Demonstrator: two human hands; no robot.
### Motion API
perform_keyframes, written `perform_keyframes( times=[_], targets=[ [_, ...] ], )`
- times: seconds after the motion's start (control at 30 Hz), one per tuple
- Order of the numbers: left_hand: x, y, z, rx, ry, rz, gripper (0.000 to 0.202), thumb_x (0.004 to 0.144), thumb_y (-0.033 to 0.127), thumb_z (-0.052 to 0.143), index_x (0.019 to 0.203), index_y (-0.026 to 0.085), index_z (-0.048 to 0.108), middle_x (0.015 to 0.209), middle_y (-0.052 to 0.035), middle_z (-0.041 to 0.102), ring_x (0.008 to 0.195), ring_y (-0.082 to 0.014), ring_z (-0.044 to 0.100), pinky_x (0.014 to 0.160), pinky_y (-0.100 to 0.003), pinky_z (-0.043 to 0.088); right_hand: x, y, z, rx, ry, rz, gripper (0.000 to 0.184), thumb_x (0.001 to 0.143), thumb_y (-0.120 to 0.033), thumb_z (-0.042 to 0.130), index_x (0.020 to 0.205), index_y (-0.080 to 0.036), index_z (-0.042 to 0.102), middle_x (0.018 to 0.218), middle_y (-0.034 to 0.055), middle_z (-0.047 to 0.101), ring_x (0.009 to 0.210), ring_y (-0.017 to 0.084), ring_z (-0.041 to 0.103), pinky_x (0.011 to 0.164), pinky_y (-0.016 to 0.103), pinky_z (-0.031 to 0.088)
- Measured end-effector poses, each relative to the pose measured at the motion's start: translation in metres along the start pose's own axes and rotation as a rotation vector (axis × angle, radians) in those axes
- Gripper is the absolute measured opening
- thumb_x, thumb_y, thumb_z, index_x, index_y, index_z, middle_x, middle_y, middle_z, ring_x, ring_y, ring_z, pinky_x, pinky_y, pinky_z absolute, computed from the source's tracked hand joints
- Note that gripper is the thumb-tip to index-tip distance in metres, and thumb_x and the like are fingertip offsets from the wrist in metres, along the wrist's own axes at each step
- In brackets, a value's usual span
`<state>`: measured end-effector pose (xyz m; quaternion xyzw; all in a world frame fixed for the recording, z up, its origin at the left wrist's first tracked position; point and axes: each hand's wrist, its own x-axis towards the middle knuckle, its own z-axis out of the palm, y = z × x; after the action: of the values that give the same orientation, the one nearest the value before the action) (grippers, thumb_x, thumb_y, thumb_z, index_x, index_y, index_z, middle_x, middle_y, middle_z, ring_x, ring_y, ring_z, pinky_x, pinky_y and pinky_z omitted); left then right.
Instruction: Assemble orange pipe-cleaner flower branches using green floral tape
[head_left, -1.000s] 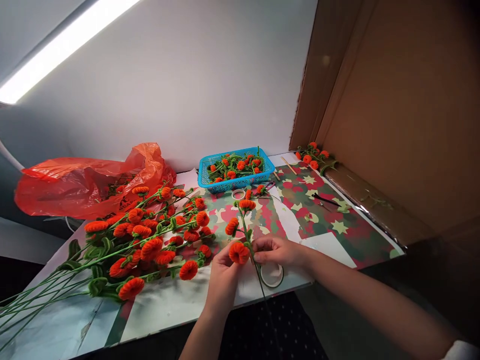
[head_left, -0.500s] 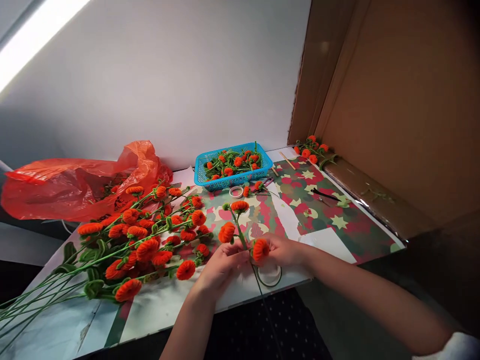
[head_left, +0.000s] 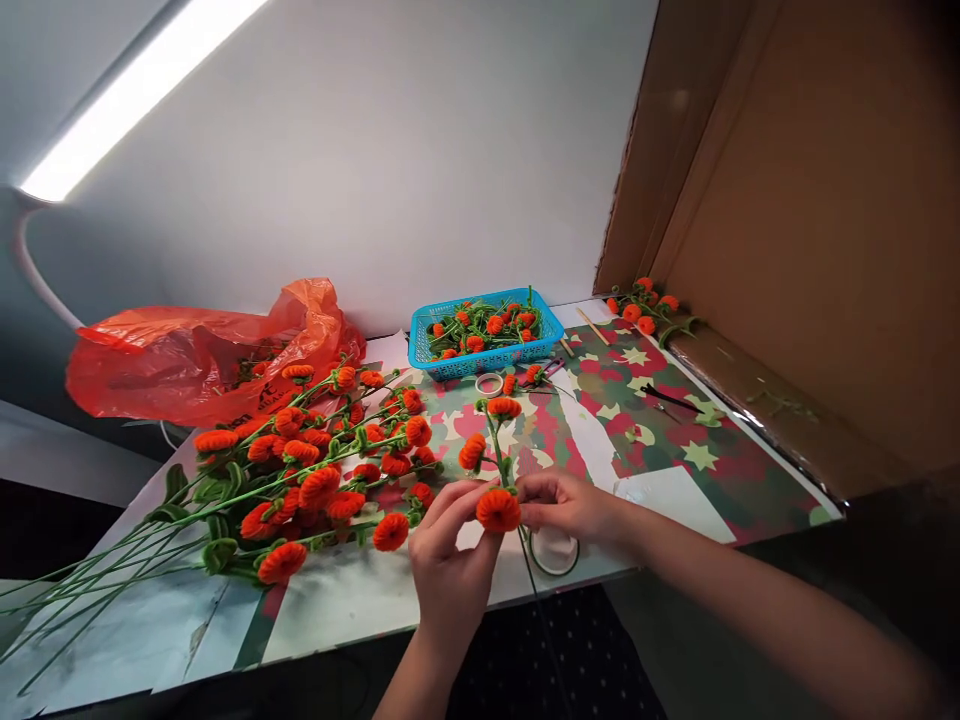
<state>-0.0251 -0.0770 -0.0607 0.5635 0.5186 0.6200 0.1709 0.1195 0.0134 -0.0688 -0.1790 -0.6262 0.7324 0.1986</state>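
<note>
Both my hands are closed at a fuzzy orange artificial flower point(head_left: 498, 510) on a green stem that carries two more orange blooms, one bloom point(head_left: 504, 408) at the top and one bloom point(head_left: 472, 452) on the left. My left hand point(head_left: 454, 550) grips from the left, with the lowest bloom against its fingers. My right hand point(head_left: 562, 508) pinches at the stem just right of that bloom; its fingertips are partly hidden. A thin dark stem runs down from the hands past the table edge. Below my right hand lies a green-rimmed roll of tape point(head_left: 555, 552).
Many orange flowers point(head_left: 319, 490) lie on the left beside a red plastic bag point(head_left: 202, 350). A blue basket point(head_left: 487, 355) of flower pieces stands at the back. A white ring point(head_left: 490, 385), black tweezers-like tool point(head_left: 671, 397) and more flowers point(head_left: 645, 310) lie beyond. Cardboard point(head_left: 810, 250) walls the right.
The view has turned left, so the scene sits farther right. My left hand has become more upright, and the lowest bloom now faces me, close to its fingers. Both hands still hold the stem.
</note>
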Motion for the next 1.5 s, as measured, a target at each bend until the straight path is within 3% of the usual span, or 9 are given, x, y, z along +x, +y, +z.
perform_keyframes(
  times=[0.2, 0.4, 0.53, 0.67, 0.83, 0.97, 1.2, 1.4, 1.5],
  targets=[
    [0.017, -0.003, -0.003, 0.106, -0.083, 0.167, 0.024, 0.071, 0.005, 0.061, 0.084, 0.023, 0.069, 0.078, -0.0020, 0.068, 0.071, -0.0164, 0.063, 0.063, -0.027, 0.051, -0.001, 0.001, 0.005, -0.054, 0.060, -0.001, 0.037, 0.075, -0.049, 0.063, 0.071, -0.012, 0.057, 0.061, -0.0027, 0.047, 0.057, 0.008, 0.039, 0.053, 0.022, 0.029],
    [0.017, -0.013, -0.005, 0.030, -0.110, 0.001, 0.017, 0.073, 0.012, 0.064, 0.086, 0.022, 0.069, 0.081, -0.0043, 0.068, 0.075, -0.0182, 0.063, 0.068, -0.030, 0.052, 0.001, -0.001, 0.010, -0.051, 0.127, 0.008, 0.038, 0.073, -0.050, 0.064, 0.069, -0.013, 0.056, 0.061, -0.0021, 0.048, 0.058, 0.009, 0.042, 0.054, 0.023, 0.031],
    [0.003, -0.014, -0.001, -0.050, -0.024, -0.163, 0.040, 0.071, 0.018, 0.069, 0.111, 0.022, 0.062, 0.097, -0.0074, 0.068, 0.088, -0.0213, 0.064, 0.080, -0.035, 0.053, 0.001, -0.001, 0.014, -0.032, 0.204, 0.028, 0.036, 0.072, -0.048, 0.065, 0.069, -0.013, 0.057, 0.060, -0.0021, 0.049, 0.057, 0.009, 0.043, 0.052, 0.022, 0.032],
    [-0.013, -0.004, 0.005, -0.268, 0.078, -0.348, 0.071, 0.072, 0.023, 0.069, 0.134, 0.029, 0.036, 0.117, -0.0095, 0.061, 0.101, -0.0227, 0.062, 0.081, -0.036, 0.053, 0.001, 0.002, 0.018, -0.046, 0.292, 0.023, 0.027, 0.075, -0.039, 0.064, 0.070, -0.014, 0.058, 0.057, -0.0031, 0.048, 0.054, 0.009, 0.041, 0.050, 0.022, 0.032],
    [-0.022, 0.006, 0.009, -0.237, -0.019, -0.616, 0.023, 0.069, 0.030, 0.072, 0.085, 0.017, 0.061, 0.075, -0.0030, 0.066, 0.068, -0.0146, 0.063, 0.060, -0.023, 0.052, 0.002, -0.003, 0.024, -0.117, 0.421, -0.014, 0.019, 0.075, -0.032, 0.061, 0.069, -0.014, 0.059, 0.059, -0.0019, 0.051, 0.054, 0.009, 0.043, 0.051, 0.022, 0.034],
    [-0.017, 0.010, 0.012, -0.253, -0.077, -0.695, 0.021, 0.070, 0.034, 0.071, 0.077, 0.015, 0.065, 0.069, -0.0027, 0.066, 0.065, -0.0136, 0.060, 0.061, -0.023, 0.049, -0.002, -0.012, 0.028, -0.142, 0.454, -0.022, 0.014, 0.074, -0.027, 0.062, 0.068, -0.014, 0.060, 0.062, -0.0001, 0.056, 0.060, 0.012, 0.050, 0.056, 0.024, 0.040],
    [-0.015, 0.014, 0.013, -0.454, -0.107, -0.644, 0.015, 0.073, 0.030, 0.069, 0.072, 0.015, 0.067, 0.057, 0.0005, 0.060, 0.056, -0.0089, 0.053, 0.056, -0.019, 0.044, -0.014, -0.030, 0.023, -0.178, 0.384, -0.062, 0.019, 0.073, -0.030, 0.066, 0.062, -0.015, 0.065, 0.059, 0.0003, 0.061, 0.061, 0.013, 0.054, 0.063, 0.026, 0.044],
    [-0.022, 0.010, 0.016, -0.882, -0.240, -0.830, 0.024, 0.066, 0.036, 0.074, 0.065, 0.013, 0.066, 0.055, 0.0013, 0.055, 0.048, -0.0055, 0.046, 0.046, -0.016, 0.039, -0.016, -0.032, 0.012, 0.104, 0.080, 0.058, 0.026, 0.068, -0.036, 0.071, 0.062, -0.011, 0.069, 0.052, -0.0013, 0.059, 0.051, 0.008, 0.051, 0.054, 0.021, 0.041],
    [-0.021, 0.010, 0.016, -0.848, -0.263, -0.859, 0.024, 0.067, 0.037, 0.073, 0.068, 0.014, 0.068, 0.058, 0.0004, 0.057, 0.050, -0.0066, 0.049, 0.048, -0.017, 0.041, -0.014, -0.029, 0.009, 0.165, 0.080, 0.094, 0.025, 0.063, -0.035, 0.076, 0.064, -0.011, 0.070, 0.051, -0.0018, 0.060, 0.046, 0.006, 0.050, 0.048, 0.020, 0.039]
  ],
)
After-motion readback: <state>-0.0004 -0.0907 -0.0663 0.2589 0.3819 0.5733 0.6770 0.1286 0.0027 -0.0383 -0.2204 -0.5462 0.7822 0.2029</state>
